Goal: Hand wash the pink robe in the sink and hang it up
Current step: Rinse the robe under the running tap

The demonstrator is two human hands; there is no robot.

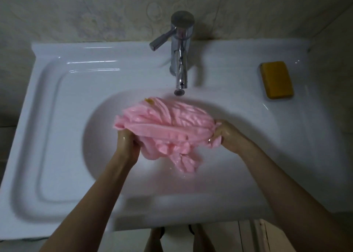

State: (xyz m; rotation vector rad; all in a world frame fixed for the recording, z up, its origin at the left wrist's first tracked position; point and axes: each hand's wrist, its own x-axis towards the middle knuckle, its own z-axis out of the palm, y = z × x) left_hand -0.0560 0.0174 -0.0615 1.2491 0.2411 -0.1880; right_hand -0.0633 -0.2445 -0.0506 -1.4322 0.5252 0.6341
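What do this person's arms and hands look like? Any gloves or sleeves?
No gloves and no sleeves in view: both forearms are bare to the frame's edge. The left hand and right hand glisten wet. A shiny spot on a right-hand finger may be a ring; no watch or bracelet shows.

one pink robe (164,125), one sink (57,118), one tap (180,61), one soap bar (276,82), two hands

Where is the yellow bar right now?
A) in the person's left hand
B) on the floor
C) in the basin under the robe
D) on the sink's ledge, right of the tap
D: the yellow bar lies on the flat ledge of the sink, right of the tap and apart from the robe.
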